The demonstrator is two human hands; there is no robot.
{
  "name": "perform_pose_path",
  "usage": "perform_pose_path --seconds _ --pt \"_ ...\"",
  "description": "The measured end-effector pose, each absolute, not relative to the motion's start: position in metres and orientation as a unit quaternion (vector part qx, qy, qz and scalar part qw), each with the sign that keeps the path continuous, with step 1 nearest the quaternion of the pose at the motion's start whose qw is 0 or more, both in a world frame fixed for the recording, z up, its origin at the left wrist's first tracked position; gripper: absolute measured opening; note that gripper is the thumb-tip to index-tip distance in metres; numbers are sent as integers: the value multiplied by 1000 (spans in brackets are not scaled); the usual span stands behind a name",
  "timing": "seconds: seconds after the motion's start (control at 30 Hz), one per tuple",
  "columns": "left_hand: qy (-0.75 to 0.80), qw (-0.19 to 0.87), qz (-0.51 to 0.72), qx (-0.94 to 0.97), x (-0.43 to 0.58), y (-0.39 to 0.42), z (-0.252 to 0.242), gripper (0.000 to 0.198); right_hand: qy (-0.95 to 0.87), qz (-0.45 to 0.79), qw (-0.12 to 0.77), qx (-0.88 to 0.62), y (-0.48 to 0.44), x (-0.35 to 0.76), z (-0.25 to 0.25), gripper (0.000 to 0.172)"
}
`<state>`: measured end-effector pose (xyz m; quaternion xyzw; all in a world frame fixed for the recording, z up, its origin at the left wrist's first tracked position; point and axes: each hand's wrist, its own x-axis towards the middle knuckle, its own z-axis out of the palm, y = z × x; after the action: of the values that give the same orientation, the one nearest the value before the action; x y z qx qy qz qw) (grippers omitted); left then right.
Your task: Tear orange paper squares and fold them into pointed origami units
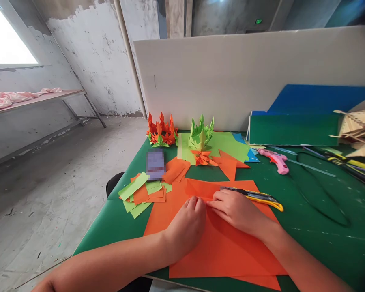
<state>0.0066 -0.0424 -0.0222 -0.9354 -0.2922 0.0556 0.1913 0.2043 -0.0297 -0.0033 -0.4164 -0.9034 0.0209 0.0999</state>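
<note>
My left hand (pixel 187 225) is closed, its fingers curled at the near edge of a strip of orange paper (pixel 200 188). Opposite it, my right hand (pixel 237 209) pinches the same paper, the fingertips of both hands nearly meeting. Exactly how the paper is creased under the fingers is hidden. Beneath both hands lie large orange sheets (pixel 225 255), overlapping on the table. A yellow and black utility knife (pixel 266 198) rests on these sheets just beyond my right hand, its tip near my knuckles.
Small green and orange paper pieces (pixel 141 194) lie left, near a blurred rectangular object (pixel 155 164). Behind stand an orange folded-paper crown (pixel 162 132) and a green one (pixel 201 136). A pink glue gun (pixel 275 161) with its cord, green board (pixel 293 129) and wooden sticks (pixel 360 127) are right.
</note>
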Motion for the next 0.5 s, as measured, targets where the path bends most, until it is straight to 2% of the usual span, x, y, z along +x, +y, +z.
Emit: perform_pose_path --seconds 0.17,0.33,0.4,0.5 --pt "-290 185 71 -936 8 -45 -19 34 -911 1 83 -405 -32 204 -2 31" --pt "-284 154 76 -943 5 -40 -9 31 -913 19 138 -383 -34 202 -3 32" --pt "-256 97 67 -960 -2 -27 -2 26 -916 34 147 -373 -32 203 -5 33" --pt "-241 -53 -13 -969 -18 2 11 24 -916 57 130 -374 -30 207 -5 31"
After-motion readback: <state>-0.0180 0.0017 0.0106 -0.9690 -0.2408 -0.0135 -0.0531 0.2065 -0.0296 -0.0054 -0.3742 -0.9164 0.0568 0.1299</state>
